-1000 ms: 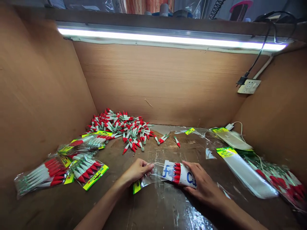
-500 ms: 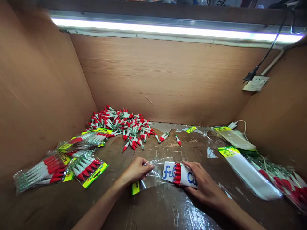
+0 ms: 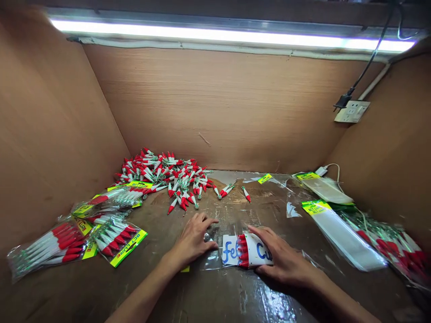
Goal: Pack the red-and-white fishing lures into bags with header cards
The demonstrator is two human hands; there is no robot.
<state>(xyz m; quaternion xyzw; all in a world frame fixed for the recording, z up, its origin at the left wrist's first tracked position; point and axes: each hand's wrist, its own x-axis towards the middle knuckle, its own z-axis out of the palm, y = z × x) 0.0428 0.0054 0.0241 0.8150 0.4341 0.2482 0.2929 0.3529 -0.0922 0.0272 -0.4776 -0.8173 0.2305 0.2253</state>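
My right hand [image 3: 283,258] is wrapped round a row of red-and-white squid lures [image 3: 243,251] lying with a white card [image 3: 229,251] that bears blue handwriting. The red tips of the lures point left, and their other ends are hidden by the card and my fingers. The front part of the bundle is inside a clear plastic bag [image 3: 211,262], which lies flat on the table. Over the bag's left part, my left hand [image 3: 198,237] has its thumb and forefinger apart, with nothing between them. A bit of the bag's yellow header [image 3: 185,269] shows below that wrist.
A heap of loose squid lures [image 3: 161,172] lies at the back left. Filled packets [image 3: 116,237] lie at left. Empty bags [image 3: 350,237] and more lures [image 3: 397,244] are at right. A plug [image 3: 343,101] hangs by an outlet [image 3: 353,111].
My left thumb and forefinger have parted and let go of the bag's edge. The bag has slid over the red tips and now lies flatter. The camera view has shifted slightly.
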